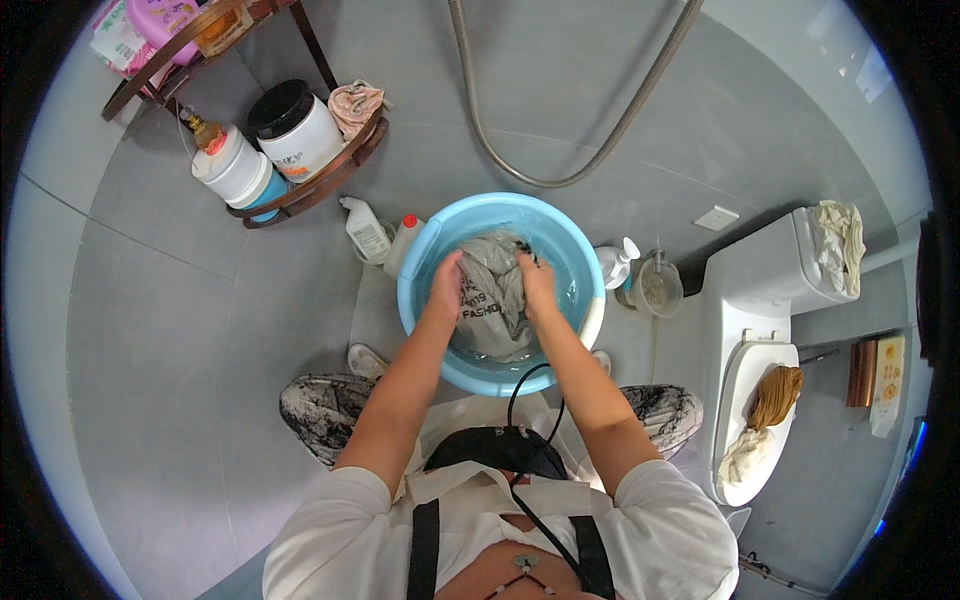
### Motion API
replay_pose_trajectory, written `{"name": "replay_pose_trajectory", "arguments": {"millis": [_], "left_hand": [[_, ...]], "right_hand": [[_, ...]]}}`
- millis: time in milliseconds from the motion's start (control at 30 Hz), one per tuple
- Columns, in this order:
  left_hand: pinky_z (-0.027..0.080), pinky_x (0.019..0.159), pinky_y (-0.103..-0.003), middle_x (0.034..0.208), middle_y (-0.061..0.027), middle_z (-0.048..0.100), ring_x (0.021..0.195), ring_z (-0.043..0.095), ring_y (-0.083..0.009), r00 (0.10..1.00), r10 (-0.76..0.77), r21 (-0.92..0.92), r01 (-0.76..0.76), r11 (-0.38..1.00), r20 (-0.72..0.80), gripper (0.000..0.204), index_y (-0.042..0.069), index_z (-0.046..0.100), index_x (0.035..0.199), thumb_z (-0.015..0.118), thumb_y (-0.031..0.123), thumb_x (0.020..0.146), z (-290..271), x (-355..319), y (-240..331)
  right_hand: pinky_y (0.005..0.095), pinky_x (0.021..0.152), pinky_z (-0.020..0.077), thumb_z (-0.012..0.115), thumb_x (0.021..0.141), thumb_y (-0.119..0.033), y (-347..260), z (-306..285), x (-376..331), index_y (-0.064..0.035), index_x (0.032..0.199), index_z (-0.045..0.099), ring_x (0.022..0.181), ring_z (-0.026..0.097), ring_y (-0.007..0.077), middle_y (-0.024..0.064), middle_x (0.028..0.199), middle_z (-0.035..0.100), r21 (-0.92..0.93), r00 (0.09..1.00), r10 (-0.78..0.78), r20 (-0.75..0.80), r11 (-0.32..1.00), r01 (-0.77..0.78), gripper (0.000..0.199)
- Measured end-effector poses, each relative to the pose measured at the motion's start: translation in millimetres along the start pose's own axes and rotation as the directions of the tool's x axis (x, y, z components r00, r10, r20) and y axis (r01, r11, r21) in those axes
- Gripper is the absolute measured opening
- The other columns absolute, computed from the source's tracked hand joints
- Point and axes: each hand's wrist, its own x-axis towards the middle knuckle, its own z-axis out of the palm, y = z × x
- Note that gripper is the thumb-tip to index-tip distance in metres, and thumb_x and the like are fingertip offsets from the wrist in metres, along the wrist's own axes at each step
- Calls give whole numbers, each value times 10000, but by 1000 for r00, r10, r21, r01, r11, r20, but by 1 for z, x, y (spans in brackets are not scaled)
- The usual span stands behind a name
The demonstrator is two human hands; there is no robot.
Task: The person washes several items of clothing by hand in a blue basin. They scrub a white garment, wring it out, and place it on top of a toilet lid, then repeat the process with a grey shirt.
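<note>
A light blue basin [412,318] holds water. Bunched up in it is a wet grey garment [490,325] with dark printed lettering on its lower part. My left hand [449,283] grips the garment's left side, fingertips partly hidden by the cloth. On the opposite side, my right hand [537,281] has its fingers curled into the folds near the top. A small dark part of the cloth shows beside the right fingers. Both forearms reach over the basin's near rim.
Left of the basin stand a white bottle [367,231] and a red-capped bottle [404,243]. To its right are a white pump bottle [617,263] and a clear container [657,289]. A toilet [728,420] with cloths on it, a corner shelf [310,187] and a hanging hose [548,183] surround me.
</note>
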Motion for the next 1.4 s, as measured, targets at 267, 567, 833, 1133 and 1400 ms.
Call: {"name": "replay_pose_trajectory", "arguments": {"millis": [267,567,833,1133,1400], "left_hand": [[406,846,-337,1081,-84,534,968,512,-219,904,-295,-17,316,949,310,365,54,500,1103,409,309,857,2,0,-10],[445,782,-340,1017,-106,554,893,544,-216,957,-247,263,201,943,151,352,50,525,1059,364,298,868,14,-3,-21],[396,833,-352,1080,-120,522,977,498,-237,981,-192,617,129,776,37,455,20,489,1113,418,376,838,0,4,-1],[228,997,-410,1356,-192,166,1257,179,-337,957,127,939,-283,198,262,867,65,125,1339,660,285,693,-34,8,17],[265,986,-416,1351,-202,179,1233,222,-365,963,100,919,-204,-338,251,925,110,148,1333,683,52,581,-26,5,-21]], "right_hand": [[482,908,287,717,584,-220,-20,-1,-75,-43,760,573,1097,364,361,133,1137,449,-291,432,-797,422,332,897,289],[453,758,367,663,606,-206,-38,0,-62,-73,782,571,907,469,305,85,903,526,-367,402,-778,483,237,899,239],[434,639,421,567,745,-277,-27,-24,0,-25,873,504,776,533,355,167,867,519,-646,707,-658,259,427,634,290],[392,817,420,626,718,-360,-35,-47,-6,-133,1242,364,1000,483,337,163,1166,417,-728,794,-417,442,351,589,628],[386,882,395,682,644,-276,-15,-24,-14,-111,1245,377,1099,429,315,143,1286,334,-850,852,32,523,87,519,694]]}}
